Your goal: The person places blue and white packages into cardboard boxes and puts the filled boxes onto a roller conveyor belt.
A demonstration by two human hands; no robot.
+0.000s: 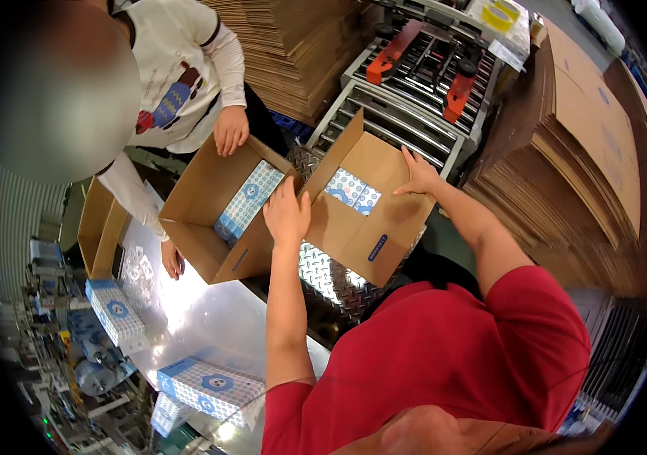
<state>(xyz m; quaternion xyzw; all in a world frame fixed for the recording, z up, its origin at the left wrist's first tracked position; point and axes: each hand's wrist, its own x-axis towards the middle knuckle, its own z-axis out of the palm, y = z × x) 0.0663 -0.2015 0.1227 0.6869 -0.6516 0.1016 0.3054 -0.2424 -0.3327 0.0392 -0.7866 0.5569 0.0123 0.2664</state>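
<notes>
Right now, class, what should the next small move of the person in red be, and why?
Probably fold the raised flap inward over the right-hand carton: blue-and-white packs show uncovered there, the left hand is near the flap's lower end, and the spread right hand could steady the opposite side.

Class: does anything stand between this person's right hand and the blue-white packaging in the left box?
Yes. Seen from above, the right box and then the left hand, at the left box's right side, lie between the right hand and that packaging.
</notes>
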